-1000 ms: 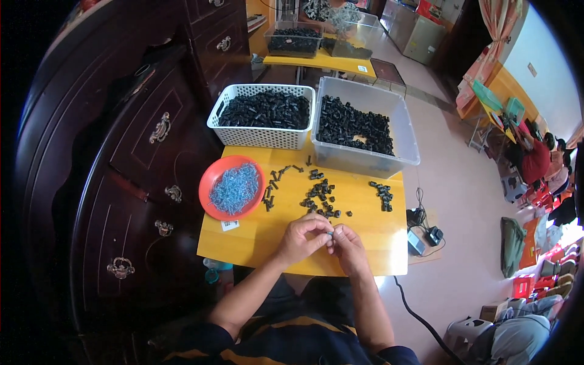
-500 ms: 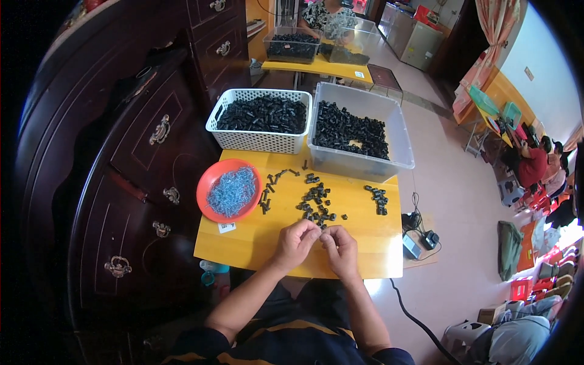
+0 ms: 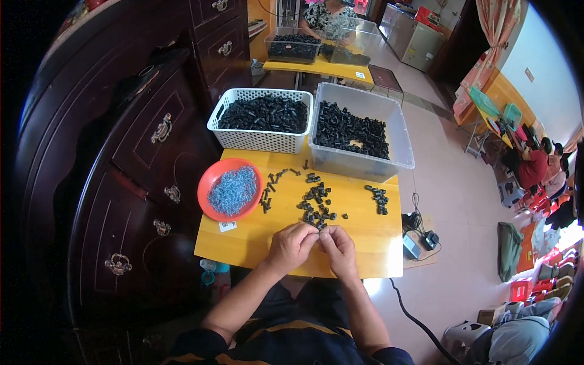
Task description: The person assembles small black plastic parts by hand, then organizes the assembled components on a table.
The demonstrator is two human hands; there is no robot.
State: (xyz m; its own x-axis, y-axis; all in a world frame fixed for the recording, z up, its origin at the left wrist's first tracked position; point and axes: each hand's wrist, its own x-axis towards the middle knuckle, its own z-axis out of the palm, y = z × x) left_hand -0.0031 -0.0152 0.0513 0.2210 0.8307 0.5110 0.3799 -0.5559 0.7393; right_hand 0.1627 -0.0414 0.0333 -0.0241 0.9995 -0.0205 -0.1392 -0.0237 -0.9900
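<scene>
Hands: our left hand [image 3: 292, 245] and right hand [image 3: 338, 249] meet at lower centre, fingers pinched on a small black part [image 3: 319, 230].
Supply: loose parts [image 3: 316, 204] just above on the desk [image 3: 365, 240]; springs in the red dish [image 3: 230, 189], left.
Care: we keep both pinches firm, working low over the desk.

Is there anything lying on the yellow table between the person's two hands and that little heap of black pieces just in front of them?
Nothing visible does. The left hand and right hand meet at the table's near edge, and the heap of black pieces begins right beyond their fingertips. The orange bowl sits off to the left.
</scene>
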